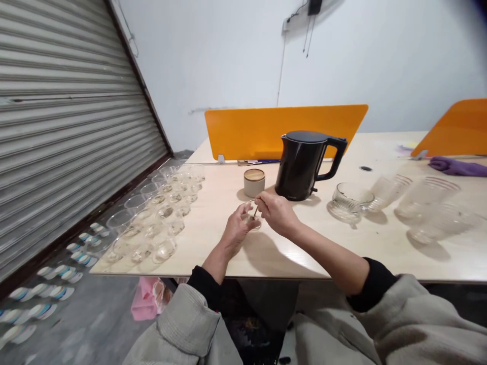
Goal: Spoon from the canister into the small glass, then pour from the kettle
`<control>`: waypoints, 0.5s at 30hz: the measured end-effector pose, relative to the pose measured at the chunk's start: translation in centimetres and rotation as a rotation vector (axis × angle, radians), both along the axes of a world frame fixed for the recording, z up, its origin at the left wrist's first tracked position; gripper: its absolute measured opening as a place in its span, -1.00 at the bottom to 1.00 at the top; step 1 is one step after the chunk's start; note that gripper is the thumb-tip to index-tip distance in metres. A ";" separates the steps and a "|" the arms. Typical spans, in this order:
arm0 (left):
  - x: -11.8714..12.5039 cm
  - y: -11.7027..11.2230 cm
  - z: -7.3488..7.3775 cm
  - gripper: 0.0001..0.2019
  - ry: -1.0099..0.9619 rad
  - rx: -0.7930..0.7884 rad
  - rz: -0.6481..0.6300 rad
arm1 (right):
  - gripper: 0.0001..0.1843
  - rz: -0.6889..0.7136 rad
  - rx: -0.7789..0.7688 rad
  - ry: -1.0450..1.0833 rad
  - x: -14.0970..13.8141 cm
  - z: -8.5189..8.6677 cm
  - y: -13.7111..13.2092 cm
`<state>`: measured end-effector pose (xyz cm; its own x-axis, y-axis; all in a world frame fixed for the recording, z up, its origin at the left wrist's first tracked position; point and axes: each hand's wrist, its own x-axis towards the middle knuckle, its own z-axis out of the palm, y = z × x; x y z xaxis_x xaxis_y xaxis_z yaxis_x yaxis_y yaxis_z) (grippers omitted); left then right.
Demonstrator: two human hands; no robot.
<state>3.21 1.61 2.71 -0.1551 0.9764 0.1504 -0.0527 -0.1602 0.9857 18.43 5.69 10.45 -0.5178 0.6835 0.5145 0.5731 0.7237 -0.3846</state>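
Note:
My left hand [235,226] is closed round a small clear cup [255,221] at the middle of the table, and a little dark matter shows inside it. Between the fingertips of my right hand [279,214] is a thin spoon-like stick [256,211], its lower end down in the cup. Its tip is too small to make out. Just behind the hands stands a light grey canister [254,187] with a wooden lid [254,175]. A black electric kettle [299,170] stands behind my right hand, its handle toward the right.
Rows of clear cups [165,212], several with dark bits inside, cover the table's left end. At right are a ribbed glass bowl [352,198], clear glasses [428,197] and a purple cloth [456,166]. An orange divider [243,133] borders the back. Several white-and-blue items [63,274] lie on the floor.

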 end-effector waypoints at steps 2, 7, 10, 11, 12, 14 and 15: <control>0.0 0.0 0.0 -0.34 -0.012 -0.007 0.004 | -0.75 -0.013 0.021 0.017 0.1 -0.1 -0.1; -0.2 -0.1 -0.1 -0.35 0.011 0.008 -0.007 | -0.77 0.033 -0.019 0.271 1.6 0.4 -0.5; -0.7 -0.1 -0.4 -0.25 -0.008 0.013 -0.045 | -0.77 0.001 -0.057 0.482 3.5 1.1 -1.2; -0.9 0.0 -0.5 -0.20 -0.024 0.006 -0.053 | -0.77 -0.024 -0.066 0.546 4.3 1.3 -1.4; -1.1 0.0 -0.6 -0.16 -0.043 -0.002 -0.062 | -0.77 -0.055 -0.072 0.609 5.3 1.5 -1.6; -1.4 0.0 -0.8 -0.14 -0.085 -0.009 -0.084 | -0.76 -0.129 -0.066 0.720 7.6 1.8 -1.7; -1.6 0.0 -0.9 -0.15 -0.106 -0.004 -0.092 | -0.76 -0.175 -0.051 0.773 8.9 1.9 -1.7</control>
